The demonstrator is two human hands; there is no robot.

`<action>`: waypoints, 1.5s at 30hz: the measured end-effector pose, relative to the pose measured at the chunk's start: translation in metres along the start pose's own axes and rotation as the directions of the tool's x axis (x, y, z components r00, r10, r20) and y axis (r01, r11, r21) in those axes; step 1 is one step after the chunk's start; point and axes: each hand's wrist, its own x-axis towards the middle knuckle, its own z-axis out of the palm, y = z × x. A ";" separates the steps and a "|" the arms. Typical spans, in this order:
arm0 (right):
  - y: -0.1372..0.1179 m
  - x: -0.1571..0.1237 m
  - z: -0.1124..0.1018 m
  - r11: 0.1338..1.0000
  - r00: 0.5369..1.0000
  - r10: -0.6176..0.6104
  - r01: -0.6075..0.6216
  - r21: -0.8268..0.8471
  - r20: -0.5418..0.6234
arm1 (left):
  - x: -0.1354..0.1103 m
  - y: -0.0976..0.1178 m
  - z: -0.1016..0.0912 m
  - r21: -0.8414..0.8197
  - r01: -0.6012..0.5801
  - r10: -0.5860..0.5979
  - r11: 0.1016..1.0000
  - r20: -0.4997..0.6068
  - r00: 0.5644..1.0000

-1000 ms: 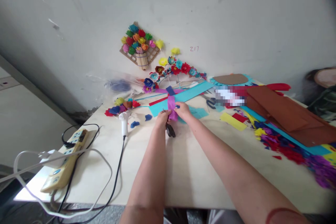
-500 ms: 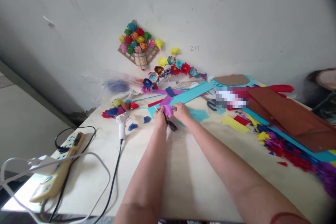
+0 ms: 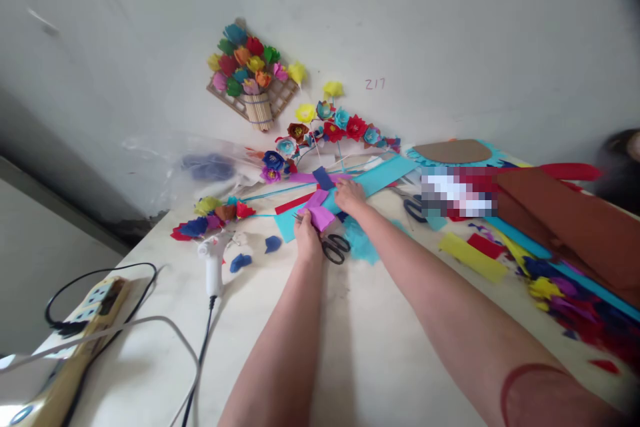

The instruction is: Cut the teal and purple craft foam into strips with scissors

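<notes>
My left hand [image 3: 308, 238] is closed on a piece of purple crepe paper [image 3: 321, 216] above the table. A pair of scissors with black handles [image 3: 336, 249] lies under the same hand, its tips poking out beyond the fingers. Over the long turquoise paper strip [image 3: 383, 178] is my right hand [image 3: 351, 197], fingers loosely bent and apart from the purple paper. Just left of its fingertips is a dark blue paper piece [image 3: 323, 178]. A red strip [image 3: 295, 203] lies close by.
A white glue gun [image 3: 214, 267] stands at left with its cord. The power strip [image 3: 95, 320] and cables fill the left corner. Paper flowers [image 3: 333, 130] line the wall. Another pair of scissors [image 3: 415, 208], brown sheets [image 3: 570, 220] and paper scraps [image 3: 565, 300] lie at right.
My right hand has let go of the purple paper and moved up and right over the turquoise strip. The purple paper and scissors stay at my left hand. The view has shifted.
</notes>
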 end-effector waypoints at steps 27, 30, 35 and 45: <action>0.012 0.043 0.005 0.980 0.998 -0.062 0.059 -0.191 -0.008 | 0.008 -0.013 -0.010 0.034 -0.092 0.093 0.995 -0.037 0.995; 0.009 0.038 -0.004 0.968 0.990 -0.112 0.090 -0.235 -0.081 | 0.007 -0.012 -0.008 0.031 -0.069 0.069 0.997 -0.021 0.997; -0.004 0.015 -0.030 0.952 0.976 -0.128 0.071 -0.297 -0.179 | 0.004 -0.009 -0.005 -0.030 -0.086 0.085 0.996 -0.027 0.996; 0.006 -0.053 -0.069 0.971 0.995 -0.007 -0.018 -0.240 -0.102 | 0.000 -0.003 -0.001 -0.055 -0.067 0.064 0.996 -0.065 0.996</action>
